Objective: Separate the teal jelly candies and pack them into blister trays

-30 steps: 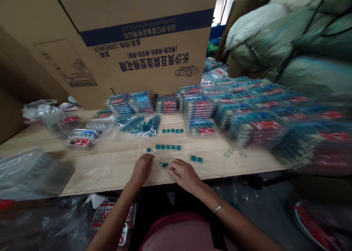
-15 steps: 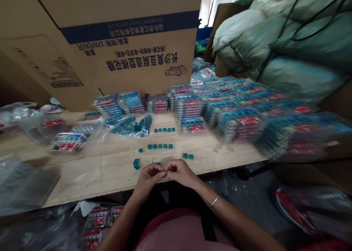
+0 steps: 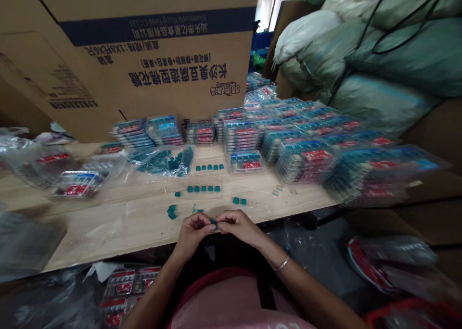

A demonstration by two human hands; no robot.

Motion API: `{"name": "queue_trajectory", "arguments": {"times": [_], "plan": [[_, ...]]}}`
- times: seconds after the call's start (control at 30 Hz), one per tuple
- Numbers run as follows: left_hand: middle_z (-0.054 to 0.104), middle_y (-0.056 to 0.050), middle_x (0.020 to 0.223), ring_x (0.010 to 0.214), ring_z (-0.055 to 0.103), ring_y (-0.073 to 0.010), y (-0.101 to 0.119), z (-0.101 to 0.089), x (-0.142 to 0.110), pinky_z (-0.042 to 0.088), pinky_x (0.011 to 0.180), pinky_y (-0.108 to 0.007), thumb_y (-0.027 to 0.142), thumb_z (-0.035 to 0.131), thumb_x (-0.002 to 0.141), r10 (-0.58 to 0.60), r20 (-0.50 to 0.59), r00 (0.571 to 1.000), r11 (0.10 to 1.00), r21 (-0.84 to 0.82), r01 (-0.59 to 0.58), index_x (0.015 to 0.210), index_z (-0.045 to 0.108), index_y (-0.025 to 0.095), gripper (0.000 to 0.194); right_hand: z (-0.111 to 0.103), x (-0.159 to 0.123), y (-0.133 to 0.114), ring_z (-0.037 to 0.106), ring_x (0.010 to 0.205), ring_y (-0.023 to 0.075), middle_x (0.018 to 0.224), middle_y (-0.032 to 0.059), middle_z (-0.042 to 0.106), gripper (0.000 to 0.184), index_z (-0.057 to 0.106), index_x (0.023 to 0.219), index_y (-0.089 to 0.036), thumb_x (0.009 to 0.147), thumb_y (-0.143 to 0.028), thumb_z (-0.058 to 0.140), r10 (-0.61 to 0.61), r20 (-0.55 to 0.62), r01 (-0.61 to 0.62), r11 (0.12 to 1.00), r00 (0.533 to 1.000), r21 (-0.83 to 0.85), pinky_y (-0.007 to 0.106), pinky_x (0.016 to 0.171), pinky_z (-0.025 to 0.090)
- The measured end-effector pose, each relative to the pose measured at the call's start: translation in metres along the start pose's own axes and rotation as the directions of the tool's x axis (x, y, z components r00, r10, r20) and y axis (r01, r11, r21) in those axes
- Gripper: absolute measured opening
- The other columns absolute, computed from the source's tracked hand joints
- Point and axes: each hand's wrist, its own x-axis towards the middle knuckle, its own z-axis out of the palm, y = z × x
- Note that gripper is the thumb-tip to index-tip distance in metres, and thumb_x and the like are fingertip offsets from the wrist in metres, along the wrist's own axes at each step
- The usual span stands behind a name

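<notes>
At the table's front edge, my left hand and my right hand meet, both pinching a small dark green piece. Fingers hide most of that piece. Just beyond lie green scraps, with more folded green pieces to the left. A clear strip holds a row of green cubes, and a single green cube sits left of it. Farther back is another row of green cubes. Two green cubes rest in a clear strip right of centre.
A clear bag of green pieces lies behind the rows. Stacks of clear packs fill the right and back. A big carton stands behind; open clear trays are at left. Sacks pile up at the back right.
The green piece now shows between my fingertips, where it was hidden before. The camera view has turned slightly right, so the table scene sits a little farther left.
</notes>
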Motion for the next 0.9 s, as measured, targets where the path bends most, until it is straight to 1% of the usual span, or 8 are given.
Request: {"name": "queue_trajectory", "arguments": {"times": [0.1, 0.2, 0.37, 0.47, 0.57, 0.67, 0.8, 0.9], "plan": [[0.060, 0.004, 0.054, 0.049, 0.053, -0.0079, -0.006, -0.001, -0.001, 0.045, 0.051, -0.020, 0.035, 0.080, 0.057, -0.027, -0.031, 0.999, 1.000, -0.015, 0.026, 0.059, 0.060, 0.016, 0.028, 0.000, -0.002, 0.000, 0.052, 0.054, 0.0105, 0.059, -0.0020, 0.059, 0.024, 0.067, 0.074, -0.017, 0.074, -0.041, 0.066, -0.021, -0.024, 0.020, 0.998, 0.999, -0.055, 0.024, 0.056, 0.040], [0.061, 0.003, 0.056, 0.051, 0.055, -0.0091, -0.011, 0.000, -0.005, 0.047, 0.053, -0.021, 0.034, 0.080, 0.057, -0.036, -0.032, 0.999, 0.999, -0.006, 0.036, 0.063, 0.062, 0.016, 0.026, -0.002, -0.005, -0.002, 0.052, 0.053, 0.0095, 0.057, -0.0026, 0.058, 0.022, 0.066, 0.070, -0.016, 0.073, -0.038, 0.067, 0.006, 0.005, -0.006, 0.994, 1.000, -0.109, 0.022, 0.054, 0.039], [0.065, 0.001, 0.063, 0.060, 0.060, -0.0111, -0.012, 0.001, -0.008, 0.050, 0.060, -0.022, 0.034, 0.078, 0.060, 0.029, -0.025, 0.999, 0.999, 0.041, -0.027, 0.071, 0.066, 0.017, 0.024, -0.003, -0.007, -0.002, 0.058, 0.056, 0.0103, 0.062, -0.0021, 0.060, 0.030, 0.062, 0.073, -0.015, 0.071, -0.044, 0.067, 0.096, 0.059, -0.098, 0.994, 0.994, 0.038, 0.023, 0.057, 0.045], [0.069, -0.001, 0.068, 0.063, 0.062, -0.0128, -0.013, 0.000, -0.006, 0.052, 0.063, -0.024, 0.033, 0.079, 0.060, 0.029, -0.019, 0.999, 0.998, 0.055, -0.028, 0.073, 0.067, 0.017, 0.024, -0.003, -0.006, -0.001, 0.059, 0.056, 0.0111, 0.060, -0.0020, 0.060, 0.029, 0.061, 0.073, -0.015, 0.073, -0.044, 0.064, 0.100, 0.034, -0.101, 0.995, 0.994, 0.021, 0.023, 0.057, 0.045], [0.070, -0.002, 0.068, 0.064, 0.064, -0.0141, -0.014, 0.000, -0.005, 0.053, 0.063, -0.025, 0.032, 0.079, 0.059, 0.025, -0.008, 1.000, 0.997, 0.078, -0.024, 0.073, 0.068, 0.017, 0.023, -0.005, -0.008, -0.003, 0.060, 0.056, 0.0112, 0.060, -0.0018, 0.061, 0.019, 0.061, 0.074, -0.015, 0.077, -0.034, 0.060, 0.067, 0.050, -0.062, 0.995, 0.997, -0.078, 0.023, 0.057, 0.044], [0.071, -0.002, 0.069, 0.066, 0.065, -0.0145, -0.014, 0.003, -0.009, 0.053, 0.064, -0.025, 0.030, 0.078, 0.060, -0.003, 0.039, 0.999, 0.995, 0.098, -0.001, 0.077, 0.069, 0.017, 0.024, -0.007, -0.013, -0.009, 0.056, 0.052, 0.0097, 0.058, -0.0026, 0.060, 0.009, 0.061, 0.070, -0.016, 0.075, -0.019, 0.056, 0.036, 0.072, -0.016, 0.965, 0.997, -0.261, 0.020, 0.053, 0.039], [0.071, -0.003, 0.074, 0.070, 0.065, -0.0150, -0.010, 0.008, -0.012, 0.052, 0.070, -0.026, 0.027, 0.075, 0.061, -0.067, 0.072, 0.995, 0.992, 0.110, 0.059, 0.076, 0.066, 0.016, 0.021, -0.002, -0.019, -0.015, 0.049, 0.052, 0.0083, 0.057, -0.0034, 0.058, 0.010, 0.061, 0.065, -0.016, 0.069, -0.009, 0.054, -0.109, 0.054, 0.121, 0.835, 0.993, -0.538, 0.019, 0.051, 0.034], [0.070, -0.002, 0.074, 0.072, 0.065, -0.0149, -0.007, 0.011, -0.010, 0.051, 0.072, -0.026, 0.022, 0.074, 0.059, -0.087, 0.077, 0.993, 0.990, 0.114, 0.077, 0.074, 0.065, 0.015, 0.019, 0.003, -0.020, -0.015, 0.048, 0.051, 0.0080, 0.057, -0.0039, 0.057, 0.012, 0.061, 0.064, -0.016, 0.065, -0.005, 0.054, -0.131, -0.009, 0.104, 0.821, 0.991, -0.561, 0.019, 0.051, 0.034]]}}
